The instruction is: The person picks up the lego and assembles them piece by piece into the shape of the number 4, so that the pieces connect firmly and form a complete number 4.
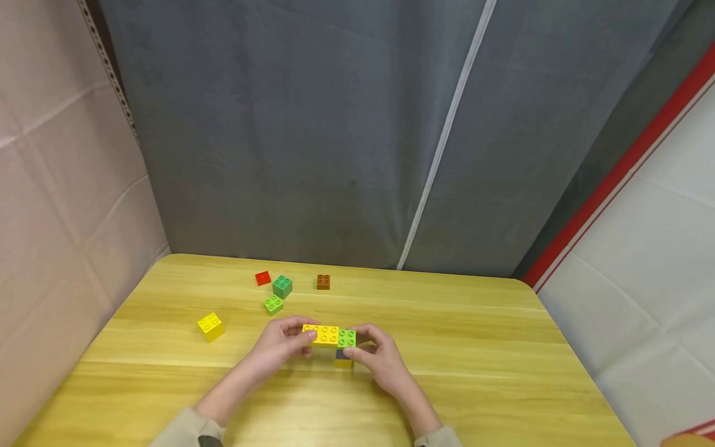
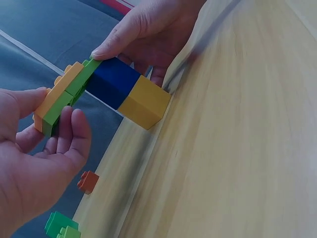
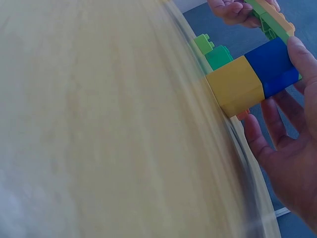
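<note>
Both hands are on one toy-brick build in the head view. A long yellow brick point(image 1: 326, 334) sits on top at the left, beside bare light green studs point(image 1: 347, 338). Light green pieces point(image 2: 57, 113) run beneath the long brick in the left wrist view. Under the right end are a blue brick point(image 2: 113, 83) and, lowest, a yellow brick point(image 2: 145, 102). My left hand point(image 1: 279, 344) pinches the overhanging left end, thumb on top. My right hand point(image 1: 382, 357) grips the right end, thumb at the green edge. Whether the lowest brick touches the table cannot be told.
On the wooden table point(image 1: 475, 347) lie a yellow brick point(image 1: 211, 326) at left, and farther back a red brick point(image 1: 263, 278), a dark green brick point(image 1: 282, 286), a light green brick point(image 1: 273, 304) and a brown brick point(image 1: 323, 282). A grey curtain point(image 1: 313, 136) hangs behind.
</note>
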A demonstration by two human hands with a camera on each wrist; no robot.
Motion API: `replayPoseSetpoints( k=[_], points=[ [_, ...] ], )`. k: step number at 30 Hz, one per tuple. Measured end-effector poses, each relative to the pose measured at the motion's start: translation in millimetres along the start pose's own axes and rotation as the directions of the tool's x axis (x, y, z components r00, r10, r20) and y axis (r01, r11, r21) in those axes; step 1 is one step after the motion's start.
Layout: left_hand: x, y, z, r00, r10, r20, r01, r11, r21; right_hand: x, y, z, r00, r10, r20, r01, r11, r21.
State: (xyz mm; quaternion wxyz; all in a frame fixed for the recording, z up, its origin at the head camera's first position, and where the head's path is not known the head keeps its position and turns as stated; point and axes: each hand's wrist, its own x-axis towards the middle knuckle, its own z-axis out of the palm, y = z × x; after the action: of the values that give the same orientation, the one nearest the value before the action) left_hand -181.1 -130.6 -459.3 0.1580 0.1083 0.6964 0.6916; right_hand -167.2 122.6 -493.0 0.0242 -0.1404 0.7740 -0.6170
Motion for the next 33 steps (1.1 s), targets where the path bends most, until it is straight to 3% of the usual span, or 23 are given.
replayPoseSetpoints(
  k=[19,33],
  points=[
    [0.0,-2.0,1.2,1.0,-0.004,0.007,0.005,0.995,-0.096,-0.1,-1.3,0.0,1.0,0.005,0.011,-0.005,1.0,0.012],
    [1.4,-1.8,6.3,0.999,-0.009,0.034,0.013,0.993,-0.118,1.3,0.2,-0.2,1.0,0.012,0.003,-0.012,1.0,0.01]
  ],
)
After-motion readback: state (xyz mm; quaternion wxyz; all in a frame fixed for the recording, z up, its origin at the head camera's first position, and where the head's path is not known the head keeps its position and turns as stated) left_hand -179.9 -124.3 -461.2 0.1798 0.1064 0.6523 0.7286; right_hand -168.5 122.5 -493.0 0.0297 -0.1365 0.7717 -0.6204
